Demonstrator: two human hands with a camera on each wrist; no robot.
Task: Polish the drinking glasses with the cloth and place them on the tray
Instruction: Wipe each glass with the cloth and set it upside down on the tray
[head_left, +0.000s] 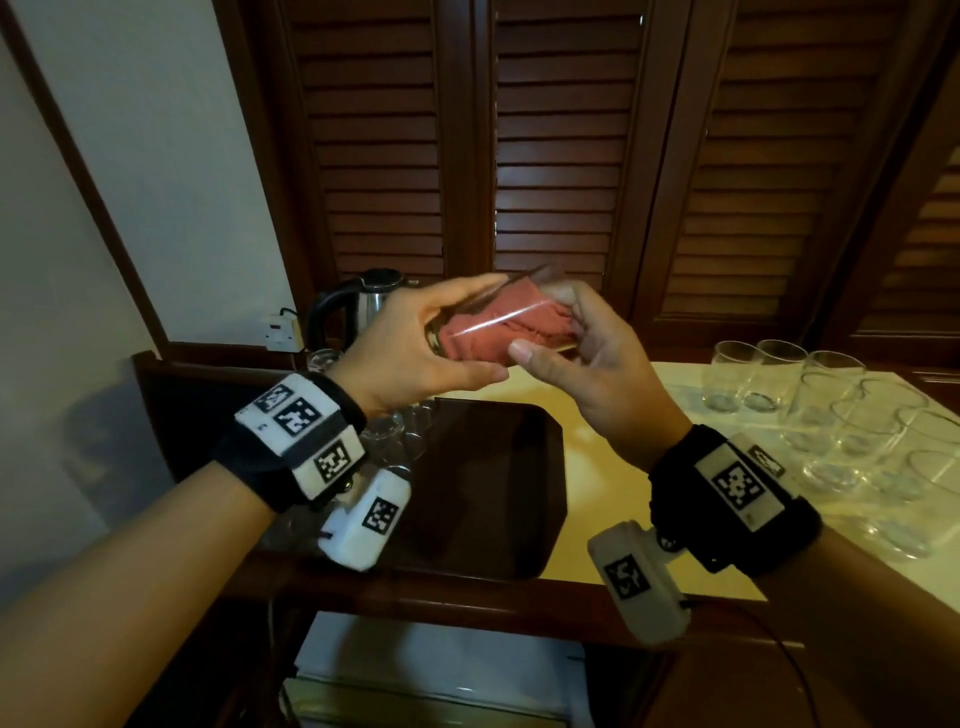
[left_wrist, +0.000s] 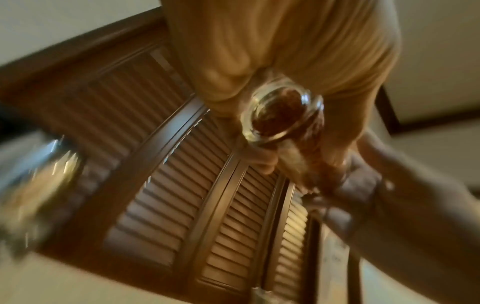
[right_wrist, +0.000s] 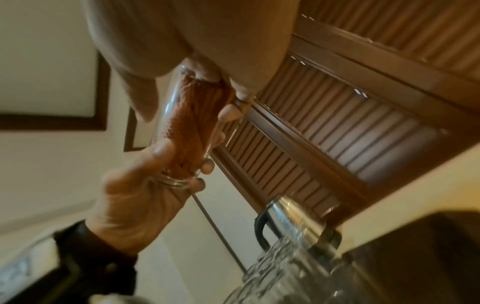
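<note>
Polishing a glass w/ the cloth, held in the air above the tray.
L hand (head_left: 415, 343) curls round the glass (head_left: 511, 317) near its base; R hand (head_left: 587, 364) grips the rim end, fingers pushing the red cloth (head_left: 498, 332) inside. Best to twist glass vs cloth, light grip. Dark tray (head_left: 498, 488) sits below; unpolished glasses (head_left: 852, 431) wait right of the tray.

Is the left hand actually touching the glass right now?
Touching. The head view shows the left hand with fingers and thumb wrapped around the glass near its base, the red cloth stuffed inside.
</note>
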